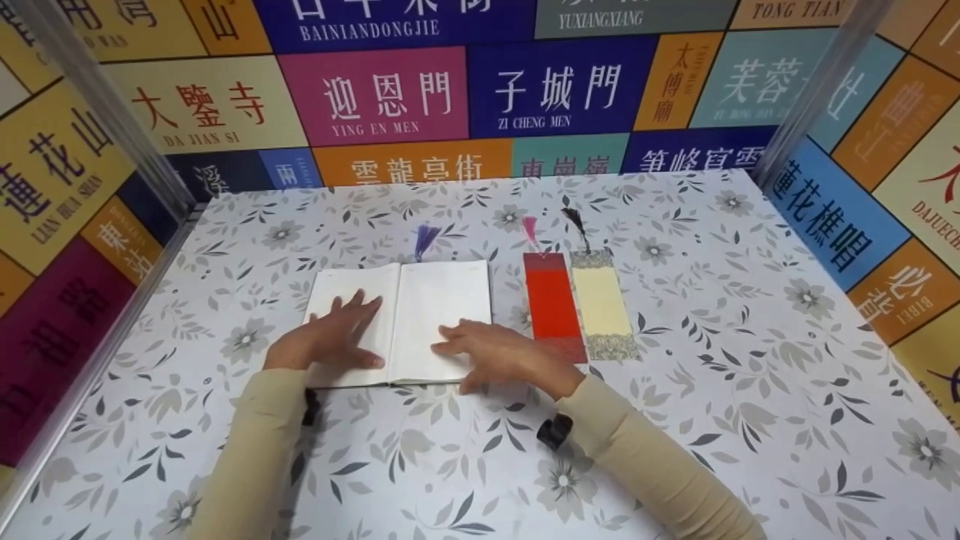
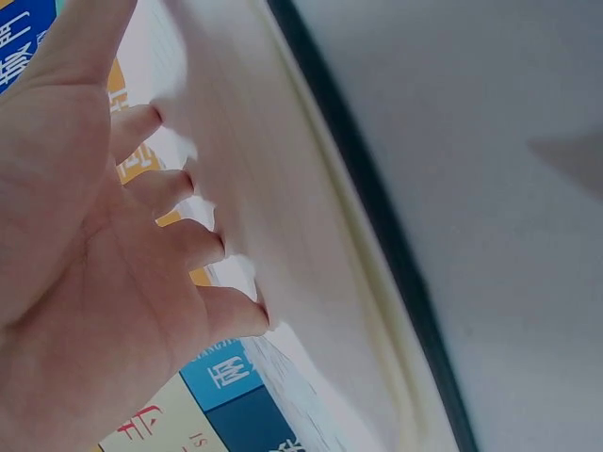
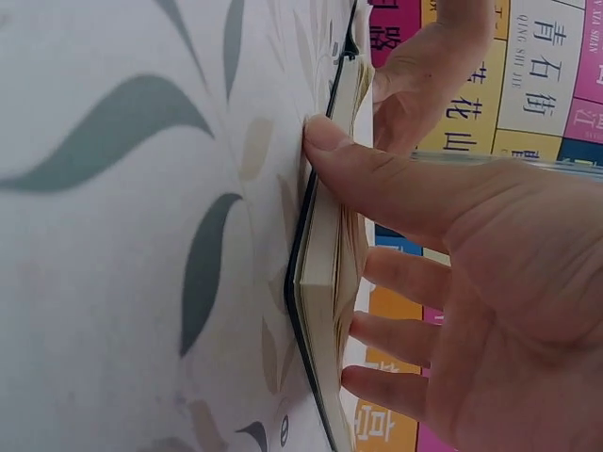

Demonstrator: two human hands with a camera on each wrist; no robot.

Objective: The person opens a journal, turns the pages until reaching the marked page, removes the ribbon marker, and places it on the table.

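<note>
An open notebook [image 1: 442, 300] with blank white pages and a dark cover lies flat on the table in the head view. My left hand [image 1: 330, 334] rests on its left page, fingers spread; in the left wrist view the fingertips touch the paper. My right hand [image 1: 499, 352] lies over the lower right corner of the right page. Its fingertips touch the page, while its thumb [image 3: 377, 179] is at the book's lower edge in the right wrist view. A purple tassel [image 1: 425, 240] sticks out above the notebook near the middle; whatever it hangs from is hidden.
Right of the notebook lie a red bookmark [image 1: 553, 300] with a pink tassel and a cream bookmark [image 1: 602, 300] with patterned ends and a dark tassel. Printed panels [image 1: 390, 94] stand behind the floral-covered table [image 1: 712, 420] and at its sides.
</note>
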